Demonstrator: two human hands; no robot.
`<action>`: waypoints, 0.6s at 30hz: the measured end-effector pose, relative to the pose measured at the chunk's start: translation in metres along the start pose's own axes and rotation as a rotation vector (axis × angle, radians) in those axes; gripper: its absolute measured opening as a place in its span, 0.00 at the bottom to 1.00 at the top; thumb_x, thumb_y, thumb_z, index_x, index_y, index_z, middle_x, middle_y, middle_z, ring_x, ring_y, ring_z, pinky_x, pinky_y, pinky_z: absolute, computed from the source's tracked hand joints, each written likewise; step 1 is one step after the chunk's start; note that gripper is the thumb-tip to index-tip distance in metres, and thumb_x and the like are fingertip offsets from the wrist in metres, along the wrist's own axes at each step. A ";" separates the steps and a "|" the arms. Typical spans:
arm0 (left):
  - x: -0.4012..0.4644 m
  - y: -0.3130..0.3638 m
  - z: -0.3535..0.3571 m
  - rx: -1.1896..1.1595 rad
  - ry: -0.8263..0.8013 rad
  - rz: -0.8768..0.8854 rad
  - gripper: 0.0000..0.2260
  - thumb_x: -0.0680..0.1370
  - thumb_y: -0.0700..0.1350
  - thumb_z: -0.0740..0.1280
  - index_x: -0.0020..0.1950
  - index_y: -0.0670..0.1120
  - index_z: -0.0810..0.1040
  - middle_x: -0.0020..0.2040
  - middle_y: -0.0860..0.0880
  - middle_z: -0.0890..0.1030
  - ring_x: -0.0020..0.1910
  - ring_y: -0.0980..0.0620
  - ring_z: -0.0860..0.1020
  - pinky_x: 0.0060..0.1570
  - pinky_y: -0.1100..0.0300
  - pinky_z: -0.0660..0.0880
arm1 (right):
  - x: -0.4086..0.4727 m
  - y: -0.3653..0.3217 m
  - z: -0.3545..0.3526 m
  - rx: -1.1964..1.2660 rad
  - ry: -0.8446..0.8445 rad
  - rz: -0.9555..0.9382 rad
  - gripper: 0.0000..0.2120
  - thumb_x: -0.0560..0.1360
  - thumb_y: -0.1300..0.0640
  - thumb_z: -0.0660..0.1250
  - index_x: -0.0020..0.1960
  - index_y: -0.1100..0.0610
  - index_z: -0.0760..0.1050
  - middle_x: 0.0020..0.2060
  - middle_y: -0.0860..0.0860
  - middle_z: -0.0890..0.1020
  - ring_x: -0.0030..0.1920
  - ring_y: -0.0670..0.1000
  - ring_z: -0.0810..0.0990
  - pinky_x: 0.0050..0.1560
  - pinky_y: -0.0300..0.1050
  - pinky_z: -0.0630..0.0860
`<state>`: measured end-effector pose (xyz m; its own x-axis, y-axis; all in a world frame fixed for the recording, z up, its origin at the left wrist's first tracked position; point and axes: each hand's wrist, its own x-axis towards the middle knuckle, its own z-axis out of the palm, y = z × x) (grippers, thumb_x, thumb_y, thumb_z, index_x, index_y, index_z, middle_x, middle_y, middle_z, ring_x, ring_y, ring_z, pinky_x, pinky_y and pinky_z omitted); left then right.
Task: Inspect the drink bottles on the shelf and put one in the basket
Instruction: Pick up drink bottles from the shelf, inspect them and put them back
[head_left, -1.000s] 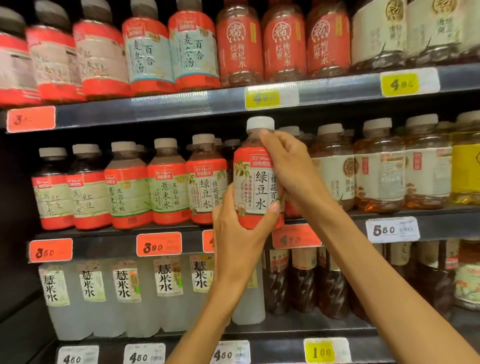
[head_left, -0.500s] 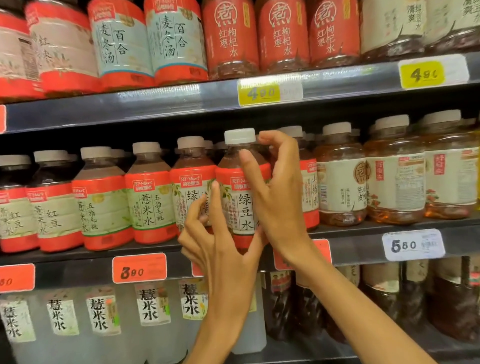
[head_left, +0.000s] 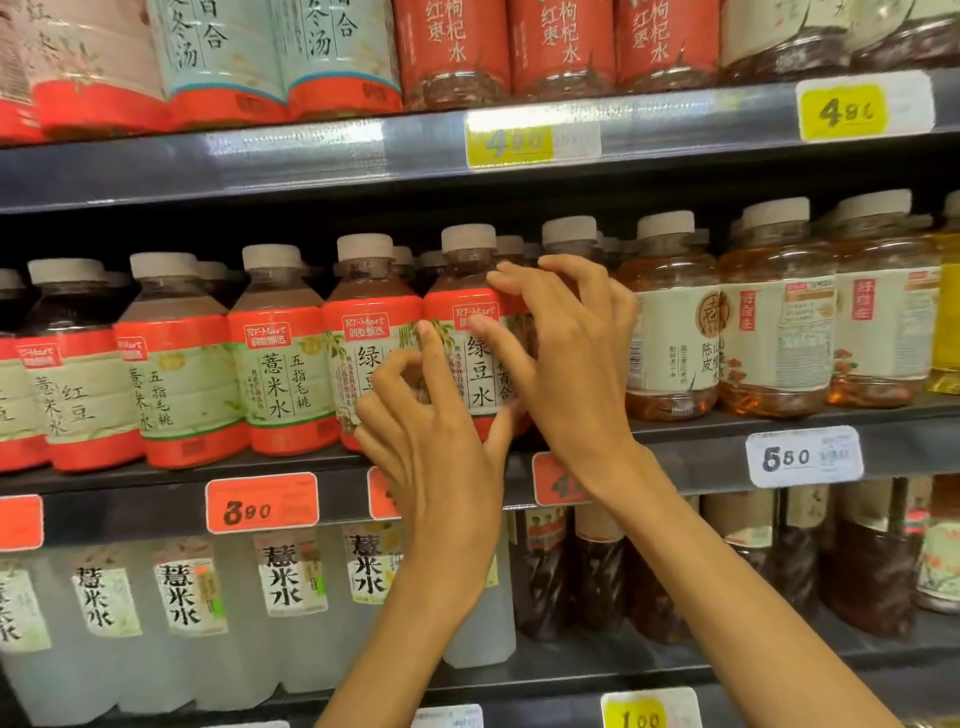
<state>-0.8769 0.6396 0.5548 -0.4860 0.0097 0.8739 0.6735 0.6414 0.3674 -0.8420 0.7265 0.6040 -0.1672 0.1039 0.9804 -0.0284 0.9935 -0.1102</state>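
Orange-labelled bottles stand packed shoulder to shoulder along the middle shelf (head_left: 156, 483). The neighbouring bottle (head_left: 371, 332) touches the inspected bottle (head_left: 470, 332) on its left.

Left hand (head_left: 436, 441): fingers loosely curled in front of the two labels, index raised, gripping nothing. Right hand (head_left: 566, 358): fingers spread wide and arched over the inspected bottle's right shoulder, fingertips near or on it; firm grip not evident.

Risk: the bottle stands near the front edge with no hold on it. A brush from either hand could tip it forward off the shelf or knock the neighbour. The amber bottle (head_left: 670, 332) at right is equally exposed to the right wrist.

Change: a second ago both hands held the bottle lifted clear of the row. It now stands in the row, and both hands have let go. No basket is in view.
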 end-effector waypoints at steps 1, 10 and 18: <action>0.000 0.001 0.001 0.001 0.003 -0.006 0.39 0.71 0.54 0.73 0.76 0.43 0.61 0.64 0.38 0.69 0.57 0.39 0.67 0.56 0.47 0.64 | -0.001 0.000 -0.001 -0.004 -0.020 -0.006 0.19 0.76 0.47 0.67 0.62 0.57 0.78 0.60 0.49 0.81 0.65 0.54 0.72 0.62 0.47 0.59; -0.004 0.000 -0.001 -0.055 -0.027 0.024 0.42 0.72 0.62 0.67 0.77 0.43 0.56 0.69 0.38 0.65 0.63 0.39 0.63 0.58 0.50 0.56 | 0.014 0.041 -0.038 -0.135 0.045 0.140 0.24 0.77 0.44 0.63 0.64 0.61 0.73 0.61 0.58 0.77 0.67 0.59 0.68 0.66 0.53 0.59; -0.004 -0.015 0.000 -0.043 -0.020 0.027 0.40 0.69 0.63 0.66 0.77 0.50 0.59 0.76 0.40 0.55 0.73 0.40 0.50 0.67 0.35 0.52 | 0.024 0.058 -0.025 -0.388 -0.230 0.087 0.38 0.71 0.27 0.56 0.57 0.61 0.74 0.59 0.59 0.77 0.70 0.60 0.63 0.73 0.57 0.45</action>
<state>-0.8848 0.6298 0.5460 -0.4781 0.0419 0.8773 0.7095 0.6073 0.3576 -0.8229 0.7873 0.6249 -0.3679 0.2187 0.9038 0.3594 0.9299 -0.0787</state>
